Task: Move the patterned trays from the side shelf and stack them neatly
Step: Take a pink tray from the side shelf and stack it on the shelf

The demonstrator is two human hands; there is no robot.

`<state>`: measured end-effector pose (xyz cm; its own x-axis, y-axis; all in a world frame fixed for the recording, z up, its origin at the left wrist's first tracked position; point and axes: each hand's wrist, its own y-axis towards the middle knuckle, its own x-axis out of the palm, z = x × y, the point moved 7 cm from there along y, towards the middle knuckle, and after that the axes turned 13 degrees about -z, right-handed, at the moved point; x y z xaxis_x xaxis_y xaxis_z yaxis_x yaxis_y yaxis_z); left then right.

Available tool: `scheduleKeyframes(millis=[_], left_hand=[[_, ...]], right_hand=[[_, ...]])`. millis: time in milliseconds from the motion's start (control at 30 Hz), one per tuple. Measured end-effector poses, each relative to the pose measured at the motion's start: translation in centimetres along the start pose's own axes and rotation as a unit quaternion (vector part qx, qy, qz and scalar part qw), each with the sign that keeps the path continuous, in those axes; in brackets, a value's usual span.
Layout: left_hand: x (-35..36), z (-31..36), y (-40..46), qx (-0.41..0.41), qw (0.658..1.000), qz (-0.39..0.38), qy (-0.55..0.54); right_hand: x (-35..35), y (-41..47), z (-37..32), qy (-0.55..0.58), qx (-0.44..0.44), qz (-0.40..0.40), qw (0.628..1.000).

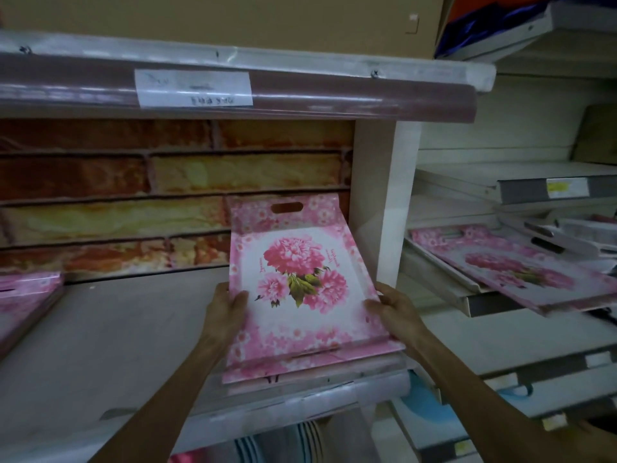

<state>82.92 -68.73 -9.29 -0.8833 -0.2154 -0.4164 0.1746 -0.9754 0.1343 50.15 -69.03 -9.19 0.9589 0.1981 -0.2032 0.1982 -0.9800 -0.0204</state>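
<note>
A pink tray with a peony print [300, 279] sits tilted on a low stack of like trays [310, 370] at the right end of the front shelf. My left hand [227, 310] grips the top tray's left edge and my right hand [395, 310] grips its right edge. The tray's far end, with an oval handle slot, is raised against the back wall. On the side shelf to the right lies another pink flowered tray [510, 269], jutting past the shelf front. More pink trays [26, 295] sit at the far left of the front shelf.
The front shelf board [117, 332] is pale wood with a brick-pattern back wall [167, 195]. A white upright [384, 202] separates it from the side shelves. A shelf with a paper label [193, 88] hangs overhead. Grey trays [554, 235] lie behind the side-shelf tray.
</note>
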Motion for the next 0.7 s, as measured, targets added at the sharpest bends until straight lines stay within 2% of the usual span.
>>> scheduleKeyframes(millis=[200, 467, 700], left_hand=[[0.6, -1.1, 0.5, -0.016, 0.995, -0.009, 0.096], [1.5, -3.0, 0.7, -0.041, 0.986, -0.029, 0.162], [1.5, -3.0, 0.5, -0.027, 0.979, -0.006, 0.202]], right_hand=[[0.7, 0.9, 2.3, -0.042, 0.036, -0.003, 0.998], [0.7, 0.9, 3.5, -0.055, 0.059, -0.001, 0.997], [0.7, 1.1, 4.2, -0.086, 0.070, -0.011, 0.994]])
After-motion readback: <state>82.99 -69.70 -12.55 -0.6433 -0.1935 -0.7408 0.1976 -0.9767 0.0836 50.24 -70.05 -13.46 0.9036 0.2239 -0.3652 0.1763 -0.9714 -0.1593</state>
